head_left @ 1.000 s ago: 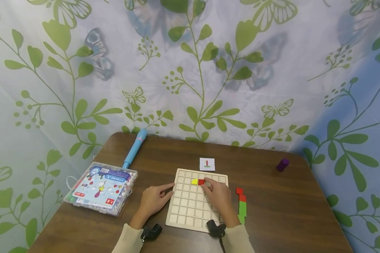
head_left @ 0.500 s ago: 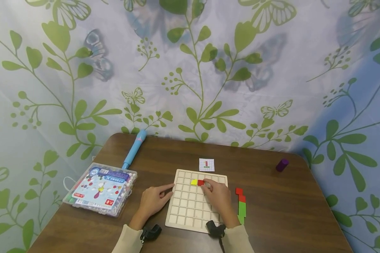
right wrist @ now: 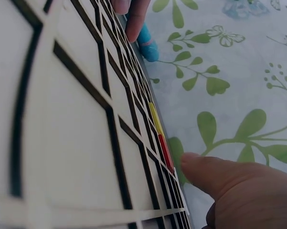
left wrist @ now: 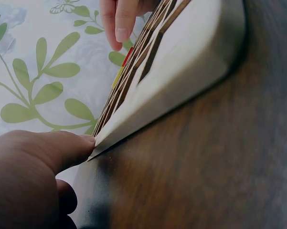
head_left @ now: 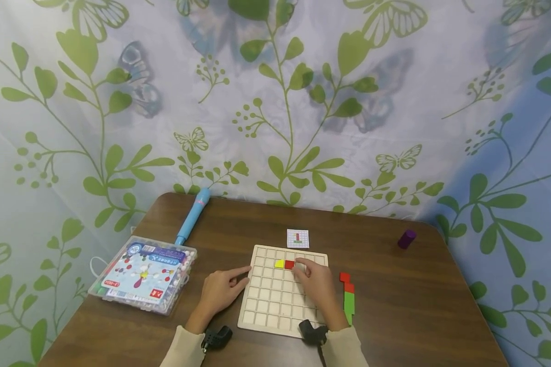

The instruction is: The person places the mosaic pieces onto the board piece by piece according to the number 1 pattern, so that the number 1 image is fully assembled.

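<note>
A pale wooden grid board (head_left: 275,306) lies on the brown table. A yellow tile (head_left: 280,264) and a red tile (head_left: 289,264) sit side by side in its second row. My right hand (head_left: 300,267) rests on the board, and one fingertip (right wrist: 193,164) touches the red tile (right wrist: 165,151) next to the yellow tile (right wrist: 155,119). My left hand (head_left: 243,274) lies on the table beside the board. Its thumb (left wrist: 62,148) and index finger touch the left edge of the board (left wrist: 181,62).
A small pattern card (head_left: 298,238) lies behind the board. Red and green blocks (head_left: 348,295) line up along its right side. A purple cylinder (head_left: 406,238) stands at the far right. A clear plastic box (head_left: 142,272) and a blue pen (head_left: 192,216) sit to the left.
</note>
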`<state>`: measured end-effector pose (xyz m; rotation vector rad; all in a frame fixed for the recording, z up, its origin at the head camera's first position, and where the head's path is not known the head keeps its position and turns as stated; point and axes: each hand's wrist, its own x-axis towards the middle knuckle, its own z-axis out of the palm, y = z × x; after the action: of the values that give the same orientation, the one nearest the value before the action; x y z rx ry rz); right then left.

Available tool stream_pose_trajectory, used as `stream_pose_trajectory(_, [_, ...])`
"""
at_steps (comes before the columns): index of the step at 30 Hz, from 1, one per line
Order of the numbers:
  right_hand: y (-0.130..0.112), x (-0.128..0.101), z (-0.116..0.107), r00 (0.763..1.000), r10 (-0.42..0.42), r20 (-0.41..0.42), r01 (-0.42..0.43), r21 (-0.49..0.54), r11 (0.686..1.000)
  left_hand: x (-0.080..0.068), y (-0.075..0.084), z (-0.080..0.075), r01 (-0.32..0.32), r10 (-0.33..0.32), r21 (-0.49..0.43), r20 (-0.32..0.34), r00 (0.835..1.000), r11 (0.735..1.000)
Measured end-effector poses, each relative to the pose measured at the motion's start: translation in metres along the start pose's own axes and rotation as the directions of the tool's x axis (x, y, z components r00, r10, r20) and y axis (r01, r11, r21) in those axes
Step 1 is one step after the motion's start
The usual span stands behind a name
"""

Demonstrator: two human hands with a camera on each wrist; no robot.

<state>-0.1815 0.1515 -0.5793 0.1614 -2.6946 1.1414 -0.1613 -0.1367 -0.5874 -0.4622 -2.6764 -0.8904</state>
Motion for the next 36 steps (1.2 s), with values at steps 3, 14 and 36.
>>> stream_pose_trajectory(3, [0.0, 0.0, -0.003, 1.0, 0.01, -0.016, -0.009, 0.034, 0.999, 0.001, 0.0, 0.0, -0.005, 0.005, 0.001, -0.004, 1.0, 1.0])
stream_pose_trajectory(14, [0.005, -0.001, -0.024, 0.992, 0.088, -0.087, -0.083, 0.056, 0.995, 0.001, -0.003, -0.005, 0.027, -0.028, 0.023, 0.046, 0.999, 0.999])
stream_pose_trajectory(36, [0.076, -0.021, -0.107, 0.971, 0.237, -0.016, -0.238, -0.034, 0.971, 0.0, 0.0, -0.002, 0.013, -0.014, 0.021, 0.031, 0.999, 1.0])
